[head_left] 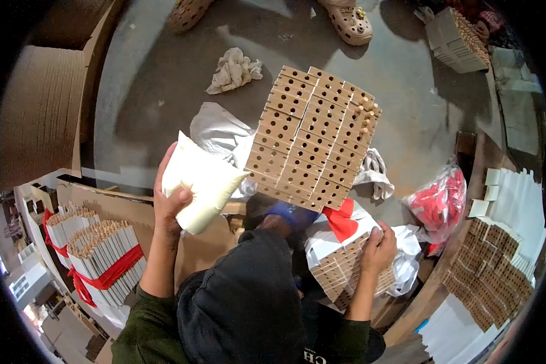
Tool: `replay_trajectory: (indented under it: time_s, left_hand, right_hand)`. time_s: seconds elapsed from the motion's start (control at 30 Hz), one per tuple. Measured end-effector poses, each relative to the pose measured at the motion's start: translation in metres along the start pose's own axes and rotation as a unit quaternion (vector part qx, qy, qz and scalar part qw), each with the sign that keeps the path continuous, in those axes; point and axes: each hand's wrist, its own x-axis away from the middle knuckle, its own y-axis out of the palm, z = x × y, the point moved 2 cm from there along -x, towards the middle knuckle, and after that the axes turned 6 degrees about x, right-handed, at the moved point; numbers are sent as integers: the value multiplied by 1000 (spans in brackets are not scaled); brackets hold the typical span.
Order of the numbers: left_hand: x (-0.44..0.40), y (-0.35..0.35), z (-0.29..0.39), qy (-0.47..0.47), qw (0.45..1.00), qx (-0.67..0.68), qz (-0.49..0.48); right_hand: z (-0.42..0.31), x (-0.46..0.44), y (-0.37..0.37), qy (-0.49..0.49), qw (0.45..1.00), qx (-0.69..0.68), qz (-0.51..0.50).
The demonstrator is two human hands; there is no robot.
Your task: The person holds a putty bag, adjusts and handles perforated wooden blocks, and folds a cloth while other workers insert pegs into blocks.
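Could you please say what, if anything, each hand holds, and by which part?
The left hand holds the cream pouch by its left side. The right hand touches the lower bundle at its right side; grip unclear.

Grey, scuffed floor [415,115] under a crumpled pale cloth [235,71] and, beyond it, tan perforated clogs [350,25].

Even, moderate indoor light; broad soft shadows on the floor [406,115]; the bag [200,182] glows pale; fisheye edges bend into black; far-left detail looks soft.
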Motion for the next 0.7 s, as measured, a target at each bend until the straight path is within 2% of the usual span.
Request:
replay_trajectory:
  time_s: [0.07, 0.7]
  left_hand:
    - [3, 2, 3, -5, 999, -44, 16]
    - [9, -1, 5, 15, 994, -104, 0]
  right_hand:
    - [0, 0, 0, -6, 1000, -2, 6]
    - [-3, -1, -4, -37, 999, 2, 26]
